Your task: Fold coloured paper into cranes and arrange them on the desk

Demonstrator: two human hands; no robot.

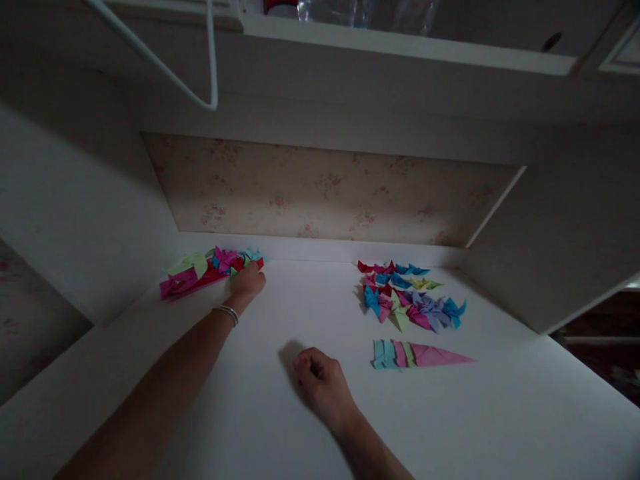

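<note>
My left hand point(247, 279) reaches to the right end of a pile of coloured folded papers point(186, 283), by the back left of the white table. Its fingers are bent in against the pile; what they pinch is hidden. My right hand point(323, 381) rests in a loose fist on the table, with nothing showing inside it. To its right lies a row of overlapping pointed paper pieces point(425, 355) in light blue, pink and green. Behind that row, several origami cranes point(400, 301) in blue, pink, red, yellow and lilac lie in rows.
The white table point(310, 307) is boxed in by a left side panel point(85, 220) and a right panel point(560, 227). Overhead runs a shelf point(400, 48) with clear plastic items on it. A white bent rod or cable point(165, 70) hangs at the upper left.
</note>
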